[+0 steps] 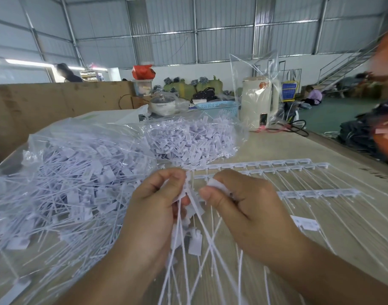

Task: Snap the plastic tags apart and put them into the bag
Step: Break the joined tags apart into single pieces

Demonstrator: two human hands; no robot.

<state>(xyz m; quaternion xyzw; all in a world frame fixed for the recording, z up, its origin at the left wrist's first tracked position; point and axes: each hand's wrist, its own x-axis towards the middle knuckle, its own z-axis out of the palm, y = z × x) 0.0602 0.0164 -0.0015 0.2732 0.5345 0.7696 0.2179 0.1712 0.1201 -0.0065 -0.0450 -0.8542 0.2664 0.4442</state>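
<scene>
Left hand (157,208) grips bundle of separated tags (189,219); right hand (243,208) pinches one tag (216,185); filled clear bag (74,172) left on counter (320,150); joined tag strips (276,170) right

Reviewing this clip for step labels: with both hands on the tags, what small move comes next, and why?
Probably a snap: the left hand holds a bunch of loose tags, the right hand pinches a tag head close beside it. Twisting the hands apart should free that one; the open bag lies to the left.
</scene>
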